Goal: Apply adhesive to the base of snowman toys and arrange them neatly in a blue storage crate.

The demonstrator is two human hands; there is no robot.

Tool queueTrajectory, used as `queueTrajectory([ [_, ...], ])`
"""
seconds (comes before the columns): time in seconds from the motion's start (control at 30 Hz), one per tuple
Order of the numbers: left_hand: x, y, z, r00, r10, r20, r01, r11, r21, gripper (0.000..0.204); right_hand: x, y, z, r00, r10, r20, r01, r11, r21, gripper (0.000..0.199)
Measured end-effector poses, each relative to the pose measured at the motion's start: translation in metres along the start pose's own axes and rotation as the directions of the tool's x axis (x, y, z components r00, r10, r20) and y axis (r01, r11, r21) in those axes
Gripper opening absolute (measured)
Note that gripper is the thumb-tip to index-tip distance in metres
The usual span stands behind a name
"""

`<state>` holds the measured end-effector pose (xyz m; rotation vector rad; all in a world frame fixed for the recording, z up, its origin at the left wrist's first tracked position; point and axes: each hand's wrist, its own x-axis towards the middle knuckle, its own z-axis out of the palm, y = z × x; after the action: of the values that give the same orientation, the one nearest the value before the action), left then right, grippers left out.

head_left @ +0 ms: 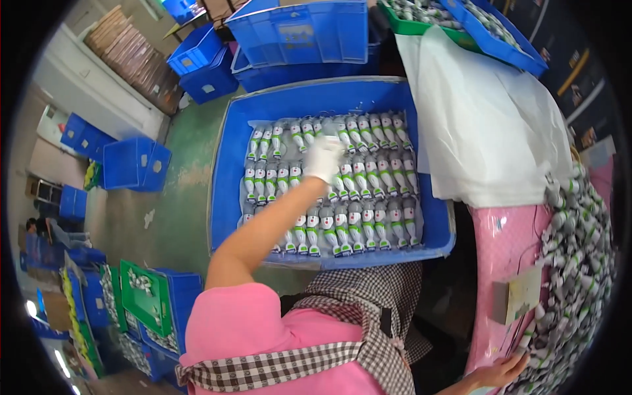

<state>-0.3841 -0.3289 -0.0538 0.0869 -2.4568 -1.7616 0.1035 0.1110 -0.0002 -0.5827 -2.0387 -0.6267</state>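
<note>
My left hand [322, 159], in a white glove, reaches over the middle of a large blue bin [431, 230]. It is smeared by motion, so I cannot make out its fingers or whether they hold anything. Beneath it, white bottle-shaped pieces [355, 220] with grey rounded tops and green bands lie side by side in three rows. At the lower right my bare right hand [503, 372] is at the near edge of a heap of similar loose pieces [573, 263]. Its fingers are closed on one white bottle-shaped piece [525, 340] there.
A pink padded table surface [500, 243] carries the heap and a small box [520, 295]. White sheeting [487, 125] hangs beside the bin. Blue crates [299, 36] stand behind it, more crates [135, 164] at left. A green tray [146, 296] sits at lower left on stacked crates.
</note>
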Motion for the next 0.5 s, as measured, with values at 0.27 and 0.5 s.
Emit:
queueTrajectory([
  [0.27,0.13,-0.116,-0.104,0.911,-0.22,-0.349,0.376,0.791,0.482,0.045,-0.003,-0.051,-0.013,0.577,0.817,0.011,-0.763,0.534,0.364,0.037],
  [0.5,0.126,-0.105,-0.06,0.879,-0.116,-0.461,0.409,0.679,0.609,0.037,0.002,-0.063,-0.028,0.617,0.771,0.159,-0.785,0.617,0.051,0.032],
])
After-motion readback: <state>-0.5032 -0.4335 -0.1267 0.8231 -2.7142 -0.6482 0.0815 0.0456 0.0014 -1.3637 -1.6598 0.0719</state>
